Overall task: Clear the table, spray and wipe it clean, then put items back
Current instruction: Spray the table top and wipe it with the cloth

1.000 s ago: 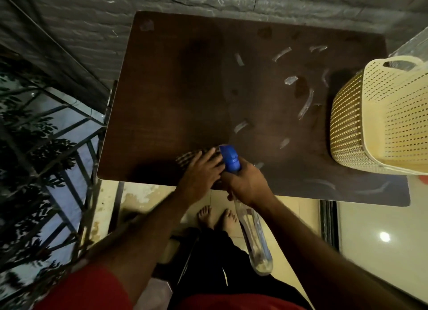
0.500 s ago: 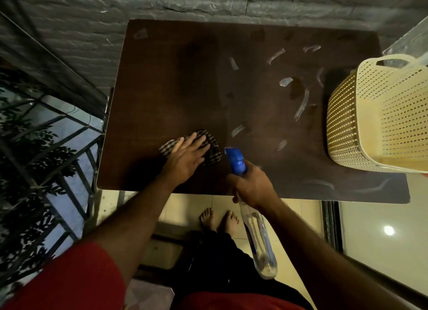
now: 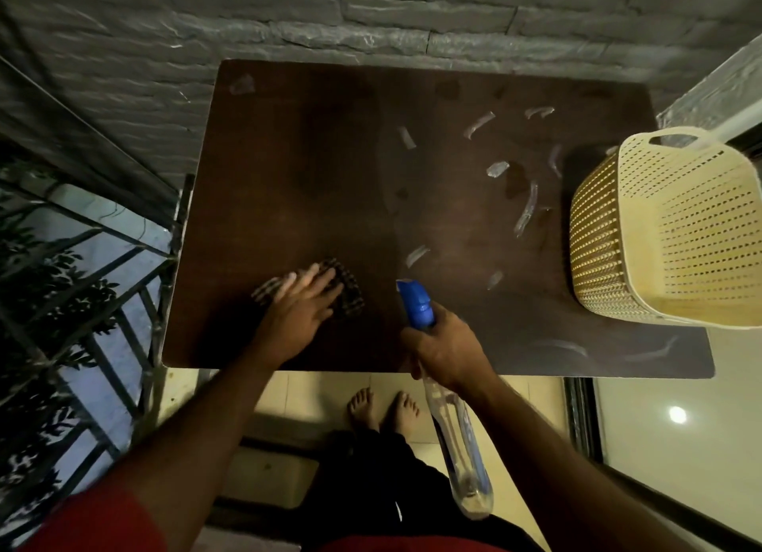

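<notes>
A dark brown table [image 3: 313,159] stands against a grey brick wall, with pale wet streaks [image 3: 525,213] on its right half. My left hand [image 3: 299,312] lies flat with straight fingers on a checked cloth [image 3: 350,296] near the table's front left; the hand is blurred. My right hand [image 3: 447,349] grips a clear spray bottle [image 3: 462,444] by its neck at the front edge. The bottle's blue nozzle [image 3: 416,302] points over the table and its body hangs below the edge.
A cream perforated plastic basket [image 3: 598,230] sits on the table's right side and overhangs it. A metal railing [image 3: 103,271] with leaves behind runs along the left. My bare feet [image 3: 383,407] stand on tiled floor beneath the front edge.
My left hand has slid the cloth leftward along the front of the table, away from the bottle. My right hand has kept the spray bottle in about the same place.
</notes>
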Demonstrator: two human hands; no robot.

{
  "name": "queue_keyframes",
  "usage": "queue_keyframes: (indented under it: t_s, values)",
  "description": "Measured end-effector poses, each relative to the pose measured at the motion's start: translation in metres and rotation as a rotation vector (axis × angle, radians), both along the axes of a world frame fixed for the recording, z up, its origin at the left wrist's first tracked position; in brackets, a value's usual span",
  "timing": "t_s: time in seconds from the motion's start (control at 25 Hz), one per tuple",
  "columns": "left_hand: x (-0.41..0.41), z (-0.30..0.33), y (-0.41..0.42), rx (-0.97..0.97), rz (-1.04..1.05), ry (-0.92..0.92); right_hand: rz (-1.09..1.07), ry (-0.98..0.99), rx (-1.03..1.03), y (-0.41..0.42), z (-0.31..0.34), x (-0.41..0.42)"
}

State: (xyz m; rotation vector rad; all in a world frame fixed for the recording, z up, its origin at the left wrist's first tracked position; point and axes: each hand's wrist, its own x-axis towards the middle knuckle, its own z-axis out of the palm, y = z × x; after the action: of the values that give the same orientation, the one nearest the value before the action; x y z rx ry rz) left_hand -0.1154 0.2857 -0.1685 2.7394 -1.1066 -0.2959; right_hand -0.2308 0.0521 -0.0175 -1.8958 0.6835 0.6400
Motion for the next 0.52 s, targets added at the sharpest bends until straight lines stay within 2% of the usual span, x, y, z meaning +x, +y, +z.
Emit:
queue_keyframes:
  t_s: [0.12, 0.32, 0.52]
  values:
    - [0.045, 0.006, -0.016, -0.047, 0.11, 0.034, -0.022, -0.007, -0.027, -0.004, 0.003, 0.004]
    - [0.054, 0.021, -0.034, -0.215, 0.342, 0.051, -0.054, -0.032, -0.026, -0.007, 0.015, 0.028]
    - [0.081, 0.012, -0.051, -0.177, 0.446, 0.05, -0.026, -0.097, -0.047, -0.028, 0.011, 0.081]
